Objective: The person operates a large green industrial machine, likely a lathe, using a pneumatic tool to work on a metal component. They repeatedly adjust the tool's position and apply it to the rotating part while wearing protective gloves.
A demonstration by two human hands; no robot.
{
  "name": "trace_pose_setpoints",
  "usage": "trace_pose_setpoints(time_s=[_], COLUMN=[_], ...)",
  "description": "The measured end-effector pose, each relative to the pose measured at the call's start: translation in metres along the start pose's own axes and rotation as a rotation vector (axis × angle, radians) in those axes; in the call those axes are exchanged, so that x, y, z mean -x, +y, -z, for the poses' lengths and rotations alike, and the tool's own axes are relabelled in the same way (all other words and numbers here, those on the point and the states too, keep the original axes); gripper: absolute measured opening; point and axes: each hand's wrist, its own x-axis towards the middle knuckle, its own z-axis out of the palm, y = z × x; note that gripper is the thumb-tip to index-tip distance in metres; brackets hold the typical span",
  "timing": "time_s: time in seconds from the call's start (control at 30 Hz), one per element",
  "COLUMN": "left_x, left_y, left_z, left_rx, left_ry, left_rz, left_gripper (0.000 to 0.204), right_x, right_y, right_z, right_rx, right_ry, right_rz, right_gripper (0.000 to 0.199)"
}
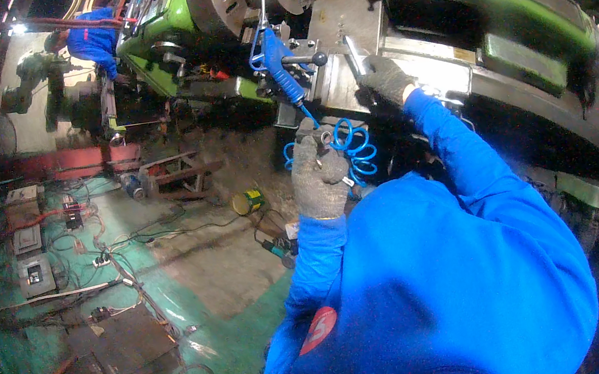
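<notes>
The green lathe (163, 30) fills the upper frame, with its steel bed and carriage surfaces (346, 81) directly ahead of you. A second person in blue (91, 40) works at its far end. The workshop floor (196, 270) below carries loose cables, electrical boxes (31, 248) and a yellow-green can (248, 201).

A blue air blow gun (281, 67) rests upright on the carriage, its coiled blue hose (351, 145) hanging below the bed edge.

Your right hand (385, 79), gloved, is closed around a flat metal bar (356, 56) lying on the bed. Your left hand (319, 173), gloved, is curled around a small metal part (323, 140) just beside the coiled hose; its exact grip cannot be determined.

Hazards, as judged from this position:
- The coil may snag your left hand and drag the blow gun off the carriage.
- Gloves near the chuck (216, 0) risk entanglement if the spindle turns.
- Floor cables present a trip risk when you step back.
</notes>
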Motion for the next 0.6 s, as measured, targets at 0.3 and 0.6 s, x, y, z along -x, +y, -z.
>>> trace_pose_setpoints(time_s=[0.3,0.6], left_x=[0.022,0.021], left_y=[0.009,0.010], left_z=[-0.057,-0.063], left_rx=[-0.942,-1.249], left_ry=[0.039,-0.065], left_rz=[-0.358,-0.592], left_gripper=[0.042,0.042], right_x=[-0.002,0.000], right_y=[0.006,-0.001], right_z=[-0.004,0.001], right_rx=[-0.064,0.078], right_ry=[-0.015,0.031], right_rz=[-0.015,0.057], right_gripper=[0.030,0.036])
